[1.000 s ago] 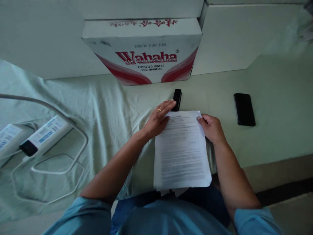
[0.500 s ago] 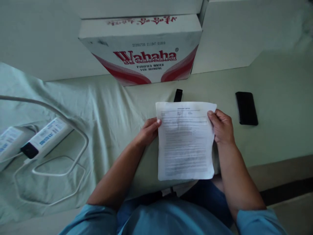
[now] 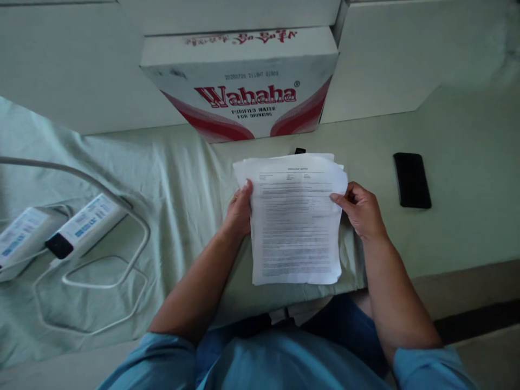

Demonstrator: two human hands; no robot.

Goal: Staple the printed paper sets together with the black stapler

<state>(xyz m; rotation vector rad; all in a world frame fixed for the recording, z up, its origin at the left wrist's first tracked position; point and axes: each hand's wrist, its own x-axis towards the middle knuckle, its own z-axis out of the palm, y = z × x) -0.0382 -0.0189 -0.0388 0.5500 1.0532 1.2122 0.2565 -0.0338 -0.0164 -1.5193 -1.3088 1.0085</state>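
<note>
Several loosely stacked printed sheets of paper point(image 3: 296, 227) are held in front of me, their edges not quite lined up and fanned at the top. My left hand point(image 3: 239, 208) pinches the stack at its upper left edge, thumb on the front. At the upper right edge, my right hand point(image 3: 362, 208) grips the sheets between thumb and fingers. Lines of small text cover the front page. Behind the top of the paper, the tip of a small black object point(image 3: 300, 151) shows; the remainder is hidden.
A white and red Wahaha water carton point(image 3: 252, 97) stands at the back against white panels. On the green cloth point(image 3: 179, 179), a black phone-like object point(image 3: 411, 180) lies to the right. White power strips point(image 3: 91, 219) and a looped cable point(image 3: 142, 254) lie on the left.
The paper has shifted left and slightly up, and extra sheet edges now show fanned at the top. Both hands moved left with it. More of the small black object is covered.
</note>
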